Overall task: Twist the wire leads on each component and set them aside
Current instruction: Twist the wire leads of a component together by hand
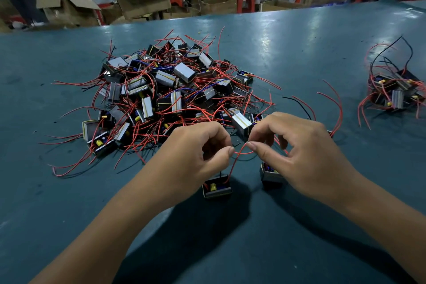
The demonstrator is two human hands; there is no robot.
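Early going: both hands, left and right, pinch red leads above a component near the table's edge, big pile untouched, small stack done at right.

We see two bare forearms reaching in from the lower corners toward the big heap of wired components. Nearest that heap are the left hand and the right hand, both ungloved. We find no sleeve, cuff or watch along either arm, and no ring or band on any finger that shows. The fingernails we can make out are short and unpainted. The thumbs are broad, and knuckle creases show plainly on the back of each hand.
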